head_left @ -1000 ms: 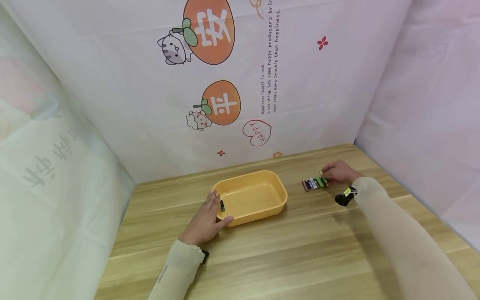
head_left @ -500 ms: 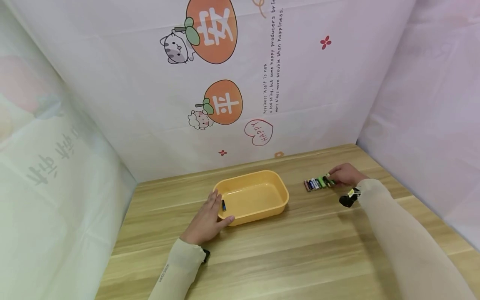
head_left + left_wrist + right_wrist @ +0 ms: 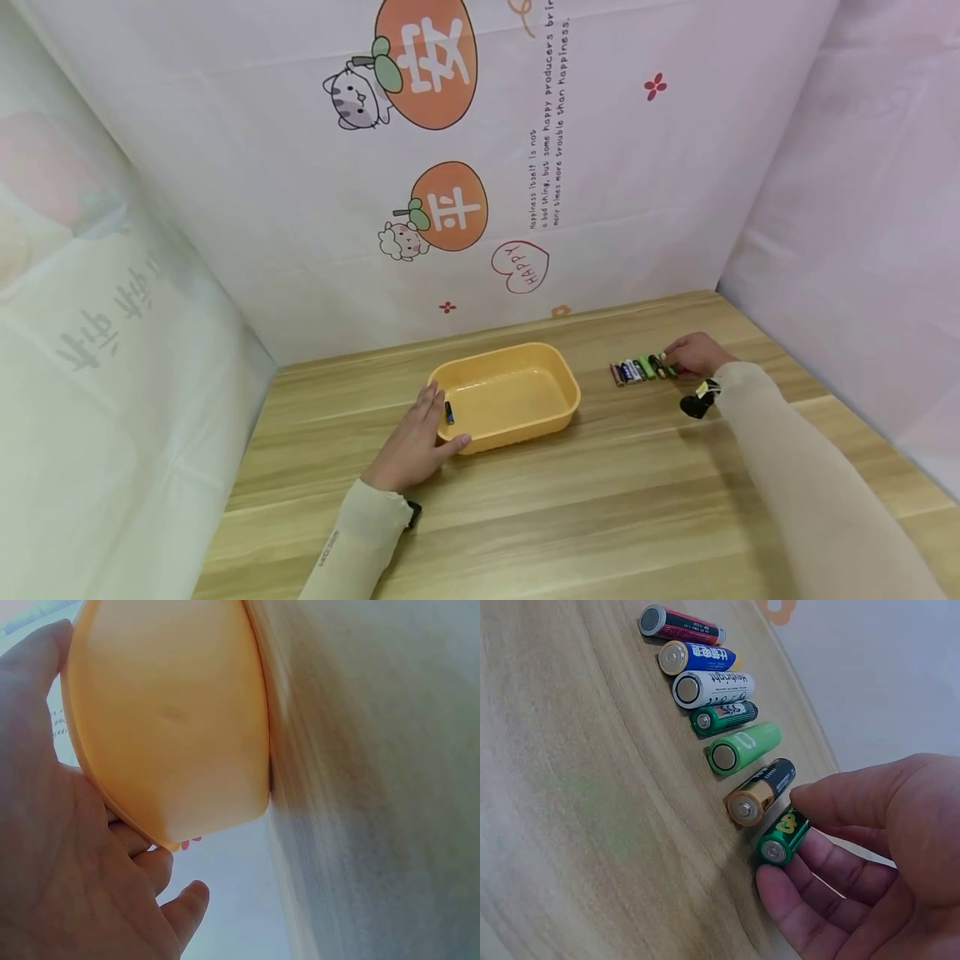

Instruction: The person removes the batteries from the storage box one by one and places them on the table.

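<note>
My left hand holds the near left corner of a yellow plastic basin, its thumb on the front rim and fingers at the left side. Inside the basin, by its left wall, lies a small black-and-blue battery. Far to the right, my right hand pinches a green GP battery between thumb and fingers, low at the row's right end. Beside it stands a row of several lying batteries, among them a black-and-gold battery, a light green battery and a white battery.
Everything sits on a wood-grain table. A printed white cloth wall rises behind, with more cloth along the left and right sides. The basin stands left of the battery row, a short gap between them.
My right hand has shifted a little to the right along the row, and the black-and-gold battery has come into view beside it. The left hand stays on the basin.
</note>
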{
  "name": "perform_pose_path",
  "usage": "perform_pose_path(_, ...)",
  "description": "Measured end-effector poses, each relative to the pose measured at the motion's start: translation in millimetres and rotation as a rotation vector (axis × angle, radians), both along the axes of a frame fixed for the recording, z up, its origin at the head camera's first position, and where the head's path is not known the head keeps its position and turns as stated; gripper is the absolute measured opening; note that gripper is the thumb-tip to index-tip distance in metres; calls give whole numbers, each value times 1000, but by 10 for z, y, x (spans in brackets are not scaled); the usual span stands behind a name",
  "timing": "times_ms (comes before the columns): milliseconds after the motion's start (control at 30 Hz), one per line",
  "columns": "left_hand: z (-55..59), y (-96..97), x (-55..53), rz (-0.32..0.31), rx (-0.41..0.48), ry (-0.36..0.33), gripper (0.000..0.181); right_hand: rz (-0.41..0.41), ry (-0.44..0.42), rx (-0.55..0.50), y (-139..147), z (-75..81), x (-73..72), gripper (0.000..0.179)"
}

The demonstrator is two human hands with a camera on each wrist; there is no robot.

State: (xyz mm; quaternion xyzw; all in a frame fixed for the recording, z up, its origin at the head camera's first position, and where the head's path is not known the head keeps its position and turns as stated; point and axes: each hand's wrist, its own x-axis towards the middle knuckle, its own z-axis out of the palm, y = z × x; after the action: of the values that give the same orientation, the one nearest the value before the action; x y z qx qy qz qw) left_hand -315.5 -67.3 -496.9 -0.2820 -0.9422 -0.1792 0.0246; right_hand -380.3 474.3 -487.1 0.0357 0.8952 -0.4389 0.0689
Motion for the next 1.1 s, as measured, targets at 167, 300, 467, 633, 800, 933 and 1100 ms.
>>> perform_pose_path(167, -3, -15, 0, 3, -8, 9, 98, -1, 10, 63, -13, -13, -59, 42)
perform_pose_path(300, -13, -8, -4, 9, -4, 2, 98, -13, -10, 80, -31, 18, -48, 43)
perform_pose_path(467, -24, -8, -14, 13, -3, 2, 97, -27, -25, 90, -52, 40, -50, 39)
perform_pose_path(633, -14, 1, -9, 10, 2, 4, 96, -22, -30, 103, -62, 50, -45, 38)
perform_pose_path(800, -5, -1, -1, 7, 8, 9, 96, -32, -27, 88, -79, 65, -25, 41)
perform_pose_path(933, -16, -3, 11, 1, 10, 14, 98, -37, -29, 79, -64, 49, -19, 40)
perform_pose_path(1100, -10, -1, 9, 6, 8, 6, 99, -39, -37, 88, -45, 37, -28, 25)
